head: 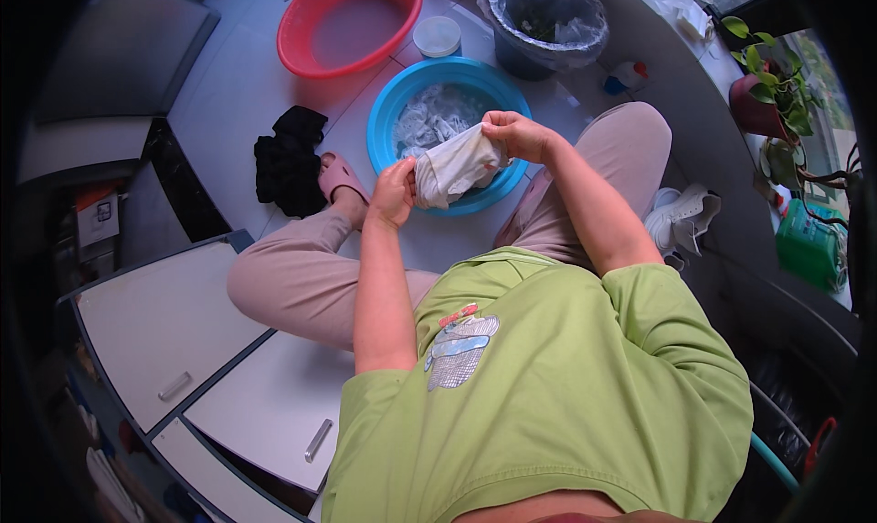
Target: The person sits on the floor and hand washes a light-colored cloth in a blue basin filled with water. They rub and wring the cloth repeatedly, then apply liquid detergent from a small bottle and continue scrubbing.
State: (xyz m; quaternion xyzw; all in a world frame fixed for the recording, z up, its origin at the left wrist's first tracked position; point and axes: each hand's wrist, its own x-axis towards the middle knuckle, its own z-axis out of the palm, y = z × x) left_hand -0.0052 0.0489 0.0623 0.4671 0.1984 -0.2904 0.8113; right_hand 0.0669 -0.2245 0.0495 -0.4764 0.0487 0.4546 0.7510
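A wet white cloth [452, 169] is stretched between my two hands over a blue plastic basin [384, 98]. My left hand [395, 193] grips its left end, just above the basin's near left rim. At the cloth's upper right corner, my right hand [517, 135] pinches the edge between thumb and fingers. Faint yellowish and reddish marks show on the fabric. In the basin, more white lacy fabric [431, 117] lies in water, partly hidden behind the held cloth.
Beyond the basin stand a red basin [294, 50] of cloudy water, a white tub [437, 36] and a lined bin [503, 40]. Black clothing [288, 163] lies by my pink clog [337, 175]. White shoes [682, 218] are at right; cabinets [171, 317] flank the left.
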